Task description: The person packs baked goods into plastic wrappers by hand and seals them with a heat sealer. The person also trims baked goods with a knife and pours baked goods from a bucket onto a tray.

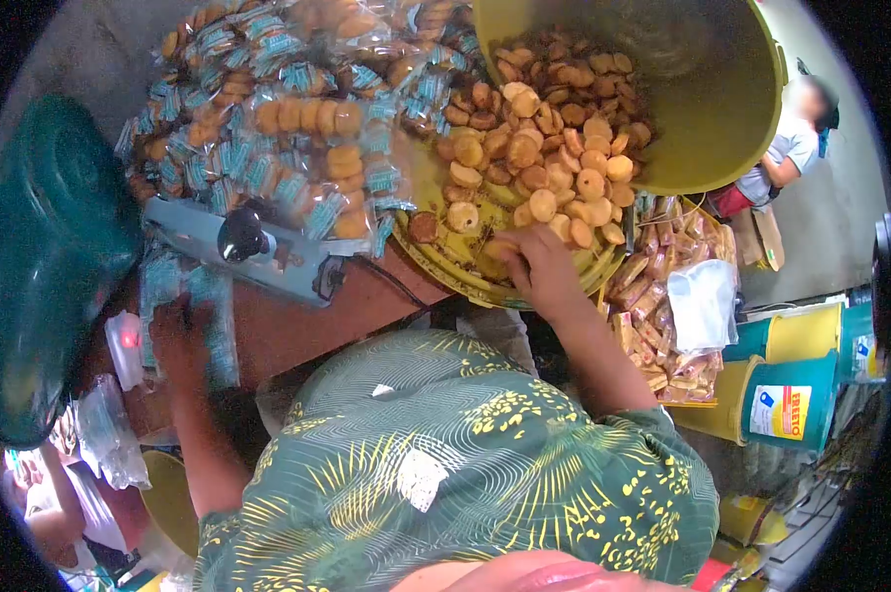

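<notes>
My right hand (539, 268) is closed around a round cookie (497, 259) at the near edge of a yellow tray (430, 259). Beyond it lies a heap of loose round cookies (559, 178), which spills from a tipped yellow bucket (726, 89). On the left, my left hand (179, 340) rests at a stack of flat, blue-printed plastic bags (213, 316). It is dark and blurred, so its fingers cannot be made out. A blue-grey bag sealer (287, 259) with a black knob stands just beyond that hand.
Packed bags of cookies (307, 118) pile up behind the sealer. A green plastic stool (56, 266) is at far left. On the right are wrapped snacks (662, 266), a white cloth or bag (704, 304) and buckets (795, 390). Another person (785, 153) sits at upper right.
</notes>
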`<state>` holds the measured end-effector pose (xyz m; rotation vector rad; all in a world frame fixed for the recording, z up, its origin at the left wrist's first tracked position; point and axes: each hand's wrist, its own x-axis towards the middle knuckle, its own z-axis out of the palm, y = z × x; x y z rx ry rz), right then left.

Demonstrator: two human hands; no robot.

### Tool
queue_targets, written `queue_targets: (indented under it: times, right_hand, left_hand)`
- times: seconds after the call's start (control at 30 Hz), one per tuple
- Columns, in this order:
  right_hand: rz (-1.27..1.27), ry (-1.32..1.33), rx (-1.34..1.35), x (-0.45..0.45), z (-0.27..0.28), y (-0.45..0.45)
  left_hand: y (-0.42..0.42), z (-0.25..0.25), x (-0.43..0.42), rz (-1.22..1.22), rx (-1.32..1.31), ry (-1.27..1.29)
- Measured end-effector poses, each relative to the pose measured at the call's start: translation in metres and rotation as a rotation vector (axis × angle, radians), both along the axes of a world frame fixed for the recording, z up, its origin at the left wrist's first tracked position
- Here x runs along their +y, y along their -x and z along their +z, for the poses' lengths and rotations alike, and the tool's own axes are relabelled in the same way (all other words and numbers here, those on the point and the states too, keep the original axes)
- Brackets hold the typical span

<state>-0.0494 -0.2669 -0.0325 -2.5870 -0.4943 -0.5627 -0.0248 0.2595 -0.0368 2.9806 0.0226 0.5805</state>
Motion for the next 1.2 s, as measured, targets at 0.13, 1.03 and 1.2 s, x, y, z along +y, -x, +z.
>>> queue_targets:
  times: [0.13, 1.03, 1.2]
  right_hand:
    - [-0.054, 0.041, 0.117, 0.003, 0.01, -0.025]
    - [-0.624, -0.377, -0.03, -0.09, 0.042, -0.045]
    - [-0.322, -0.948, 0.004, -0.087, 0.054, -0.038]
  left_hand:
    - [-0.002, -0.019, 0.011, 0.041, 0.02, 0.02]
    - [0.027, 0.104, -0.062, -0.516, -0.272, 1.057]
    - [0.04, 0.1, -0.102, -0.542, -0.142, 1.042]
